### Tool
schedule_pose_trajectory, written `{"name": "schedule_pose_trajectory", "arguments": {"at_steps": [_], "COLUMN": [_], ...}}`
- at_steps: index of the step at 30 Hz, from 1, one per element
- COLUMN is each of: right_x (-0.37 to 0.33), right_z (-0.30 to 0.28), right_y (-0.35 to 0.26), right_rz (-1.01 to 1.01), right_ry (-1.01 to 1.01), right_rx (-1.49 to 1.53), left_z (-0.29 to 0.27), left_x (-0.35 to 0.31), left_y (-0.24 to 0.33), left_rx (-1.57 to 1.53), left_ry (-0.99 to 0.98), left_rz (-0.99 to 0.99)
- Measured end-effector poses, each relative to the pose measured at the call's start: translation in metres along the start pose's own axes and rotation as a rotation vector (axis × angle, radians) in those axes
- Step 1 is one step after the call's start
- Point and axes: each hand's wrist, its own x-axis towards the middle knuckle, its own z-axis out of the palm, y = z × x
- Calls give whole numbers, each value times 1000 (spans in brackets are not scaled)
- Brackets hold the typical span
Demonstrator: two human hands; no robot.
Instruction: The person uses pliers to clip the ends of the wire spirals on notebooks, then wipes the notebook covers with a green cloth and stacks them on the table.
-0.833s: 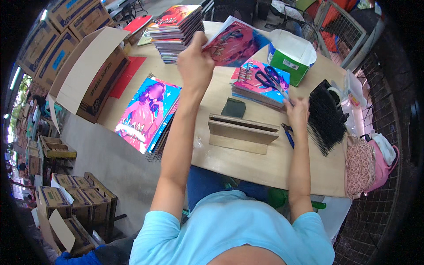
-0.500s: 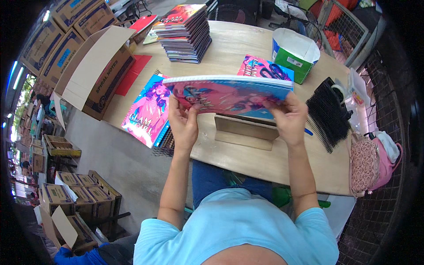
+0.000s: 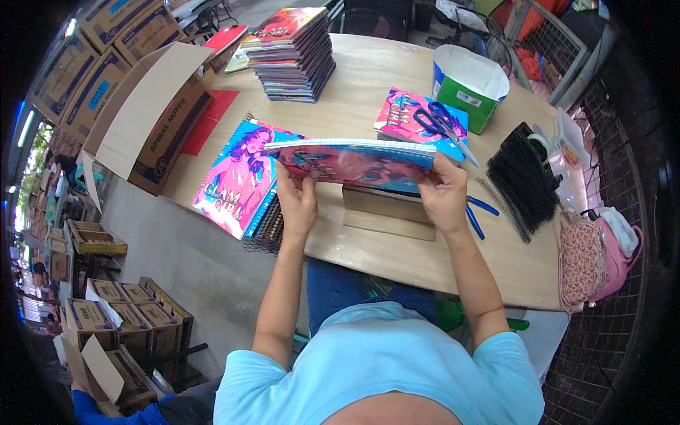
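Note:
Held upright between both hands is a notebook (image 3: 358, 163) with a glossy pink and blue cover, its white page edges facing up. My left hand (image 3: 296, 202) grips its left end, thumb on the cover. The right end is pinched in my right hand (image 3: 446, 193). Just below it on the table stands an angled wooden block (image 3: 388, 218), partly hidden by the notebook. Blue-handled pliers (image 3: 476, 214) lie beside my right hand. Near my left hand, pink and blue spiral notebooks (image 3: 237, 173) lie stacked at the table's edge.
Scissors (image 3: 438, 120) rest on more pink notebooks (image 3: 400, 110) beyond my hands. A green and white box (image 3: 467, 103) stands behind them. Black spiral coils (image 3: 523, 177) lie at right. A tall notebook stack (image 3: 294, 64) and an opened carton (image 3: 170, 138) stand at far left.
My right hand has moved left and slightly down, with the notebook's right end. The notebook is lower and turned, so the scissors and pliers show more fully.

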Motion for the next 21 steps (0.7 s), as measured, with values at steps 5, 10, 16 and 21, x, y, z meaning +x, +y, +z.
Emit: {"name": "schedule_pose_trajectory", "arguments": {"at_steps": [5,10,16,21], "right_x": [-9,-64,-104,-74], "right_z": [-9,-38,-38,-132], "right_y": [5,22,32,48], "right_rz": [25,62,135,676], "right_ry": [78,275,250,179], "right_rx": [-63,-57,76,-402], "left_z": [7,37,57,43], "left_x": [-18,-48,-61,-53], "left_y": [-13,-21,-16,-27], "left_rx": [89,89,-85,-95], "left_ry": [-97,-309,-325,-350], "left_rz": [-86,-98,-229,-260]}}
